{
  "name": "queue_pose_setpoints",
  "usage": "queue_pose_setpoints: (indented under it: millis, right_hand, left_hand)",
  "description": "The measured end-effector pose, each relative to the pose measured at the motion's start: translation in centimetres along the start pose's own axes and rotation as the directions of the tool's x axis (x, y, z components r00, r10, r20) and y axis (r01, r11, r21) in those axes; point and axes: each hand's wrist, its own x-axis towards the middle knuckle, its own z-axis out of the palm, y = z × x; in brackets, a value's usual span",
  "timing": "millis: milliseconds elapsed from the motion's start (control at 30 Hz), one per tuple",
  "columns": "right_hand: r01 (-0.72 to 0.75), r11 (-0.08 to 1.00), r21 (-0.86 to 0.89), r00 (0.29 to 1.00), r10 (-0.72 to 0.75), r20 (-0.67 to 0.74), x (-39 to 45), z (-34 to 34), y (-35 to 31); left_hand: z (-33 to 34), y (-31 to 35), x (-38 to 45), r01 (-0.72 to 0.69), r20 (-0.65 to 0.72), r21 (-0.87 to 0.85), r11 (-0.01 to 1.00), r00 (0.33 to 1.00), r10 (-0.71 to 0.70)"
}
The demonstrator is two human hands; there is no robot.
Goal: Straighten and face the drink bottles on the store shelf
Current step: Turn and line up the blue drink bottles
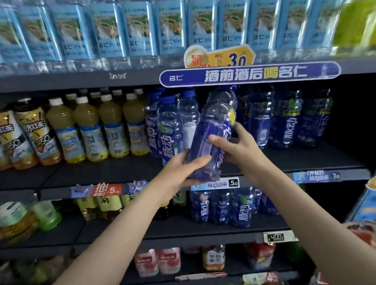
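A store shelf [107, 170] unit fills the view, several tiers high. Along the top tier stands a packed row of clear water bottles [139, 27] with pale blue labels. On the tier below, tea bottles [32, 134] sit at the left end, yellow juice bottles [89, 129] beside them, then blue bottles [165, 130] toward the middle and more blue bottles [290, 118] toward the right end. A blue banner [249, 75] with white and yellow characters hangs on the front edge above them. Lower tiers hold further drinks, blurred.

Two bare forearms reach up from the bottom of the view. Between the hands, in front of the middle tier and off its surface, is one blue bottle [213, 130], tilted with its cap leaning right. The left hand [183, 170] cups the bottle's base, fingers curled around it. The right hand [235, 147] grips the lower body from the right, thumb across the label and fingers wrapped behind.
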Motion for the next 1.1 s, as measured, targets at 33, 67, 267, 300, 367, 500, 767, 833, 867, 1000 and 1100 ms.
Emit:
queue_pose_setpoints:
  millis: [33, 67, 267, 300, 367, 500, 767, 833, 867, 1000, 1100]
  right_hand:
    - [-0.003, 1.000, -0.030, 1.000, 0.003, -0.009, -0.2, 0.2, -0.7]
    - [-0.014, 0.998, -0.056, 0.999, 0.012, -0.036, -0.3, 0.3, -1.2]
    - [-0.130, 0.992, 0.004, 0.974, 0.128, -0.189, -1.3, 2.4, -2.5]
    - [-0.138, 0.989, 0.059, 0.967, 0.147, -0.210, -1.5, 2.4, -2.5]
    - [-0.139, 0.977, 0.159, 0.966, 0.169, -0.194, -2.1, 2.1, -2.7]
    - [-0.129, 0.959, 0.253, 0.983, 0.156, -0.092, -2.7, 0.8, -3.5]
    - [-0.283, 0.906, 0.316, 0.945, 0.319, -0.069, -2.7, 0.5, -4.0]
    - [-0.292, 0.858, 0.421, 0.935, 0.349, -0.063, -3.0, 0.3, -3.6]
    - [-0.293, 0.827, 0.479, 0.932, 0.360, -0.051, -3.0, 0.2, -3.6]
    - [-0.308, 0.688, 0.657, 0.915, 0.404, 0.006, -2.8, -0.2, -3.9]
    - [-0.318, 0.650, 0.690, 0.911, 0.410, 0.034, -2.6, -0.5, -4.0]
  left_hand:
    - [-0.1, 0.1, -0.3, -0.030, -0.027, -0.011, 0.999, 0.999, 0.029]
    - [0.0, 0.2, -0.7, -0.056, -0.064, 0.013, 0.998, 0.996, 0.057]
    - [0.2, -0.8, -2.2, -0.112, -0.248, 0.674, 0.731, 0.897, 0.366]
    - [-0.1, -0.9, -2.4, -0.142, -0.229, 0.702, 0.698, 0.883, 0.410]
    - [-1.0, -0.5, -3.0, -0.185, -0.187, 0.624, 0.759, 0.908, 0.375]
    - [-2.3, 1.1, -3.6, 0.071, 0.030, 0.014, 0.997, 0.997, -0.071]
    - [-0.7, 3.5, -4.1, -0.201, -0.144, 0.356, 0.913, 0.953, 0.266]
    - [-1.1, 4.0, -4.5, -0.278, -0.083, 0.384, 0.881, 0.940, 0.332]
    - [-1.3, 4.3, -4.6, -0.323, -0.037, 0.366, 0.873, 0.932, 0.361]
    - [-1.1, 5.3, -4.8, -0.477, 0.029, 0.307, 0.823, 0.869, 0.493]
    - [-1.1, 5.5, -4.4, -0.487, 0.036, 0.273, 0.829, 0.867, 0.497]
